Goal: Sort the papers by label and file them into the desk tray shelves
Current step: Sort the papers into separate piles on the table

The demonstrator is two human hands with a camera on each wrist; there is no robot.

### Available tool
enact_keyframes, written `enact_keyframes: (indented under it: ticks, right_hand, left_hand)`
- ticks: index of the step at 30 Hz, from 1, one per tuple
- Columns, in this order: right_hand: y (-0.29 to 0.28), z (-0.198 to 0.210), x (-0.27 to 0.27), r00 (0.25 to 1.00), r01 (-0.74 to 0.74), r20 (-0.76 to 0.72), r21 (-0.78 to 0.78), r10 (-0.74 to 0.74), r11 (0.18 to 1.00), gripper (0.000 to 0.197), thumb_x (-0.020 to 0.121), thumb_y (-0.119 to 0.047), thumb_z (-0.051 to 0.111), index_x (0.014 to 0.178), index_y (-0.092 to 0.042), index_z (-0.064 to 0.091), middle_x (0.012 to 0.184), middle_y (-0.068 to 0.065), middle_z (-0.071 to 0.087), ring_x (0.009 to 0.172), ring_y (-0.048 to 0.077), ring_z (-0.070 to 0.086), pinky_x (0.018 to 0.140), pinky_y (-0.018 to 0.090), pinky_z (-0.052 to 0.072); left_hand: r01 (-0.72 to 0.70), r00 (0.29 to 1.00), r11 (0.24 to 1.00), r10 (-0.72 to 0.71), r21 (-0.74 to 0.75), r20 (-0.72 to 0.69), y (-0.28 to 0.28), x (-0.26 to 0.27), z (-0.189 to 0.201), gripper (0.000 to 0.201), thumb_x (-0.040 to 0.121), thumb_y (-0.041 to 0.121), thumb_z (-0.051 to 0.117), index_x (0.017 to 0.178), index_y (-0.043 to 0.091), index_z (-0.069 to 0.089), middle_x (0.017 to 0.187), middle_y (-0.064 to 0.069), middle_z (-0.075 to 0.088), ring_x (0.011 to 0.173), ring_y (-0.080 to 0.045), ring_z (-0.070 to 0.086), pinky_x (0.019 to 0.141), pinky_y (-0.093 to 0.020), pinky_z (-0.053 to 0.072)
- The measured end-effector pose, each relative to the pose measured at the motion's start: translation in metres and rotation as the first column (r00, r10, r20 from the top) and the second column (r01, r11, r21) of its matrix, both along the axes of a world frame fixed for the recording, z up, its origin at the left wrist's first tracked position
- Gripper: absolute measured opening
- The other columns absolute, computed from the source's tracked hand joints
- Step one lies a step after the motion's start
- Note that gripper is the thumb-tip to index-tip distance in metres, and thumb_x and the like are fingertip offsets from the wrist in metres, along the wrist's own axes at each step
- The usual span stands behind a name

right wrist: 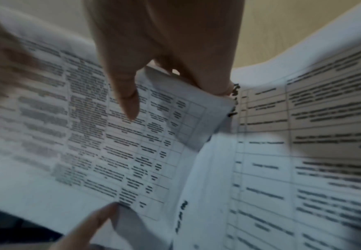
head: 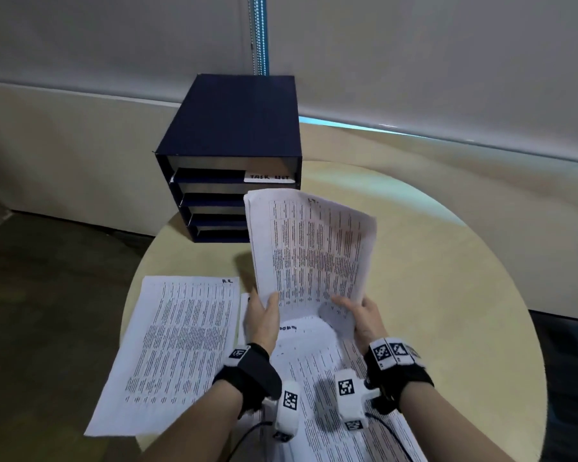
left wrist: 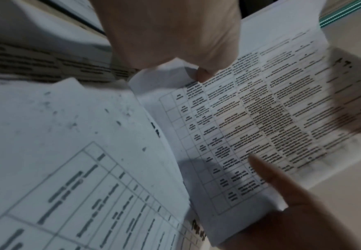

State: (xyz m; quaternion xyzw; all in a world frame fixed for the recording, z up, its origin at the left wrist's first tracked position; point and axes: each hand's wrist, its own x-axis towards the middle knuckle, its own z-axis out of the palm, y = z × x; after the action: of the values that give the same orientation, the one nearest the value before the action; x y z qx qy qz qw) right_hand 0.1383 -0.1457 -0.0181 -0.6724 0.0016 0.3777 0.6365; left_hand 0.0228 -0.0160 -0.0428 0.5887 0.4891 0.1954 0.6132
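Note:
I hold one printed table sheet (head: 311, 248) raised over the table, in front of the dark blue desk tray shelves (head: 229, 128). My left hand (head: 267, 305) pinches its lower left corner, thumb (left wrist: 267, 172) on the printed face. My right hand (head: 351, 308) pinches the lower right corner (right wrist: 196, 118), which is bent. A handwritten label (left wrist: 344, 64) sits at the sheet's top, too blurred to read. The top shelf carries a white tag reading "TASK LIST" (head: 269, 177). The sheet hides the right ends of the lower shelves.
A sheet marked "A.R." (head: 170, 351) lies on the left of the round beige table (head: 447, 295), overhanging its edge. A stack of printed papers (head: 314, 368) lies under my wrists. A low wall and window blinds stand behind the tray.

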Motion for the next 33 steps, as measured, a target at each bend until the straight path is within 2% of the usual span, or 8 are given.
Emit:
enact_keyframes:
  ticks: [3,8,12,18,24,28,30,33]
  right_hand:
    - [-0.003,-0.011,-0.004,0.995,0.006,0.095,-0.091,0.003,0.996,0.003,0.085,-0.005,0.055,0.086,-0.006,0.052,0.080,0.011,0.051,0.072,0.024,0.051,0.068,0.040,0.048]
    - [-0.017,0.003,-0.005,0.958,0.152,0.258,-0.077,-0.128,0.985,0.010,0.095,-0.014,0.044,0.100,-0.010,0.051,0.081,0.007,0.054,0.064,0.032,0.063,0.061,0.043,0.057]
    - [-0.039,0.012,0.024,0.955,0.206,0.237,-0.100,-0.178,0.973,0.016,0.096,-0.020,0.043,0.110,-0.017,0.050,0.092,0.002,0.055,0.063,0.028,0.063,0.054,0.042,0.059]
    - [-0.051,-0.006,0.078,0.960,0.255,0.200,-0.347,-0.195,0.902,0.017,0.093,-0.010,0.045,0.108,-0.007,0.052,0.074,0.005,0.048,0.064,0.019,0.048,0.068,0.041,0.052]
    - [-0.020,0.000,0.101,0.993,0.100,0.081,-0.265,-0.081,0.959,0.049,0.084,0.012,0.047,0.132,0.001,0.041,0.089,0.005,0.051,0.087,0.027,0.056,0.087,0.046,0.055]
    - [-0.009,0.019,0.096,0.980,0.198,0.008,-0.103,-0.198,0.975,0.072,0.089,0.009,0.048,0.149,-0.016,0.016,0.148,0.017,0.028,0.107,0.034,0.053,0.093,0.049,0.051]
    - [-0.017,0.023,0.087,0.975,0.201,0.136,-0.216,-0.174,0.955,0.075,0.089,0.002,0.053,0.150,-0.018,0.013,0.156,0.013,0.015,0.126,0.037,0.042,0.090,0.049,0.052]
    - [-0.038,0.016,0.059,0.960,0.114,0.278,-0.432,0.012,0.895,0.057,0.088,-0.008,0.059,0.140,-0.012,0.035,0.142,0.015,0.040,0.106,0.028,0.052,0.086,0.044,0.054]
  left_hand:
    - [0.053,0.998,0.998,-0.052,0.027,-0.025,0.006,0.000,-0.002,0.071,0.074,0.057,0.044,0.138,0.028,0.039,0.137,0.003,0.055,0.125,-0.021,0.051,0.109,-0.047,0.039]
    - [0.258,0.966,0.957,-0.255,0.135,-0.038,0.006,0.010,0.026,0.054,0.092,0.046,0.041,0.141,0.026,0.033,0.135,0.015,0.046,0.122,-0.013,0.046,0.109,-0.040,0.035]
    - [0.352,0.935,0.894,-0.347,0.279,-0.068,0.009,0.005,0.035,0.019,0.097,0.029,0.045,0.116,0.029,0.043,0.106,0.013,0.056,0.096,-0.008,0.058,0.084,-0.028,0.050]
    - [0.753,0.657,0.522,-0.567,0.400,-0.497,0.012,-0.031,0.003,0.018,0.095,0.037,0.048,0.105,0.024,0.053,0.104,0.010,0.053,0.098,-0.005,0.052,0.086,-0.024,0.046]
    - [0.761,0.646,0.360,-0.500,0.539,-0.577,0.008,-0.051,-0.012,0.025,0.093,0.042,0.048,0.109,0.024,0.054,0.107,0.009,0.043,0.099,-0.008,0.045,0.087,-0.025,0.039]
    - [0.782,0.614,0.288,-0.506,0.553,-0.605,0.004,-0.053,-0.010,0.028,0.091,0.044,0.052,0.110,0.023,0.052,0.106,0.008,0.042,0.096,-0.007,0.041,0.080,-0.023,0.033]
    - [0.811,0.574,0.248,-0.509,0.530,-0.641,0.001,-0.053,-0.010,0.032,0.089,0.045,0.055,0.111,0.023,0.051,0.106,0.007,0.042,0.093,-0.007,0.036,0.077,-0.023,0.029]
    - [0.833,0.544,0.228,-0.499,0.504,-0.674,-0.003,-0.051,-0.011,0.031,0.087,0.042,0.059,0.108,0.022,0.050,0.104,0.007,0.041,0.091,-0.008,0.035,0.078,-0.024,0.029]
